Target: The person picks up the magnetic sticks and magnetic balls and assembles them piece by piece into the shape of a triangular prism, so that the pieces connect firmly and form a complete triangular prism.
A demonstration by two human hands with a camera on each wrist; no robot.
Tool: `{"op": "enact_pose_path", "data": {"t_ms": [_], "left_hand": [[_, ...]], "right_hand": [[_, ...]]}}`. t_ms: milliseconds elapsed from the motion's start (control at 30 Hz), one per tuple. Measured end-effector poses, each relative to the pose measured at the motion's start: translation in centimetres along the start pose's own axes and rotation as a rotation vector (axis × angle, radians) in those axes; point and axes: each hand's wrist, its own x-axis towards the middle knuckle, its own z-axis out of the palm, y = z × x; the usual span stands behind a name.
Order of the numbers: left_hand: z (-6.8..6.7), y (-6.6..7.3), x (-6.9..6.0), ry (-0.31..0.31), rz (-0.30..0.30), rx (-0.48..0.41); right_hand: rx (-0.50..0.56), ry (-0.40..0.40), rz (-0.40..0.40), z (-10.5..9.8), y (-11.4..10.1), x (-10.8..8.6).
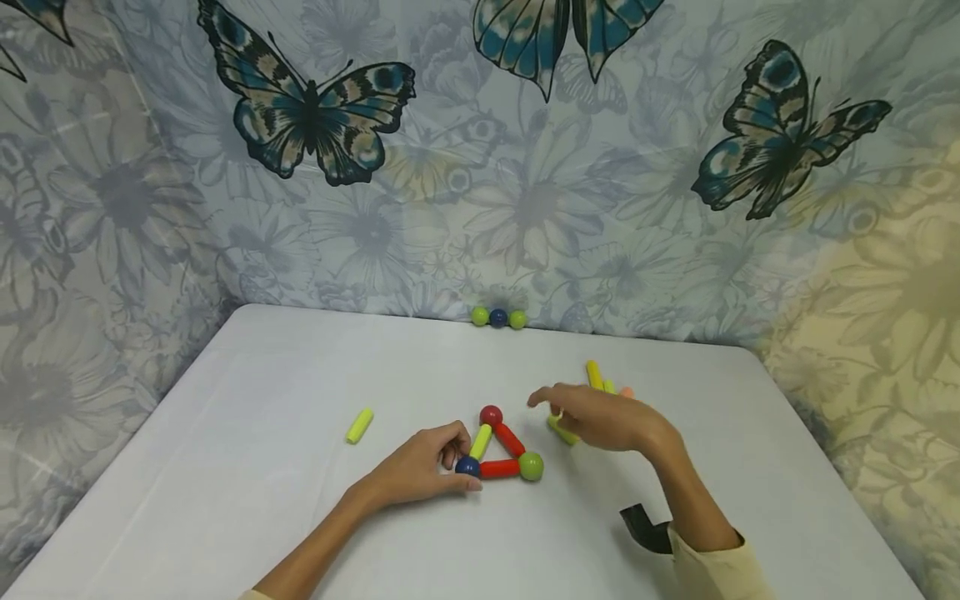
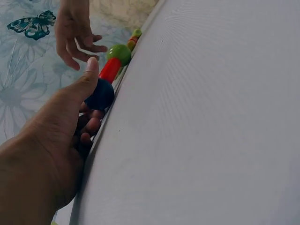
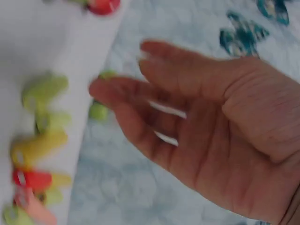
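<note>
On the white table lies a triangle of balls and rods: a blue ball, a green ball and a red ball, joined by two red rods and a yellow-green rod. My left hand grips the blue corner, thumb in front and fingers curled behind; in the left wrist view the thumb lies along the blue ball. To the right, my right hand hangs above a group of loose rods, holding nothing, fingers loosely bent. It partly hides those rods in the head view.
Two green balls and a blue ball stand in a row at the table's back edge, by the patterned wall. A single yellow-green rod lies left of the triangle. A black strap-like piece sticks out beside the right sleeve.
</note>
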Motion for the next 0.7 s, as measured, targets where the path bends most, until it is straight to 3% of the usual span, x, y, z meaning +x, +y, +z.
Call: {"op": "enact_pose_path", "data": {"t_ms": [100, 167, 367, 533, 700], "left_hand": [[0.3, 0.1, -0.1, 0.027, 0.016, 0.039], [0.5, 0.2, -0.2, 0.041, 0.029, 0.062], [0.6, 0.2, -0.4, 0.065, 0.061, 0.103], [0.6, 0.0, -0.3, 0.074, 0.071, 0.116], [0.6, 0.1, -0.2, 0.071, 0.066, 0.114]], "right_hand": [[-0.002, 0.121, 0.046, -1.4, 1.5, -1.1], [0.007, 0.136, 0.066, -1.9, 2.3, -1.5], [0.009, 0.018, 0.122, -1.1, 3.2, -0.4], [-0.039, -0.066, 0.154, 1.3, 2.0, 1.6], [-0.054, -0.129, 0.202, 2.3, 1.0, 2.2]]}}
